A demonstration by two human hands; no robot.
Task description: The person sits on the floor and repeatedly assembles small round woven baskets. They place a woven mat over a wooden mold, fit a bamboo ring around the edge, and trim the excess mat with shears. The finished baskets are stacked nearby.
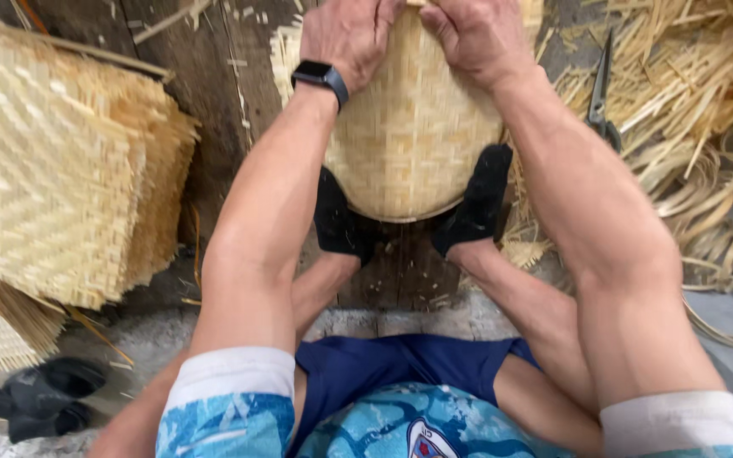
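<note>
We look down on a seated person working a round woven bamboo basket (413, 136), which stands tilted on edge on the dark wooden floor (214, 76) between the person's feet. Its pale, convex underside faces the camera. A foot in a black sock (339, 219) presses the lower left of the rim, and a second black sock (477, 203) presses the lower right, so the basket is braced from both sides.

The left hand (349, 34) lies over the upper left part of the basket, fingers curled onto the weave near the top edge; its grip is closed on the basket, though the fingertips run out of the frame. A black wristband (321, 78) sits on that wrist. The right hand (477, 34) rests on the upper right part, fingers bent down against the weave, likewise holding the basket. The two hands are near each other at the top, just apart.

To the left stands a stack of flat woven bamboo mats (61, 161), well apart from the basket. To the right lies a loose heap of bamboo strips (689, 93), with coiled strips (723, 237) below it. A pair of scissors (600, 93) lies at the edge of that heap, near the right forearm. A dark shoe (40, 399) lies at lower left.
</note>
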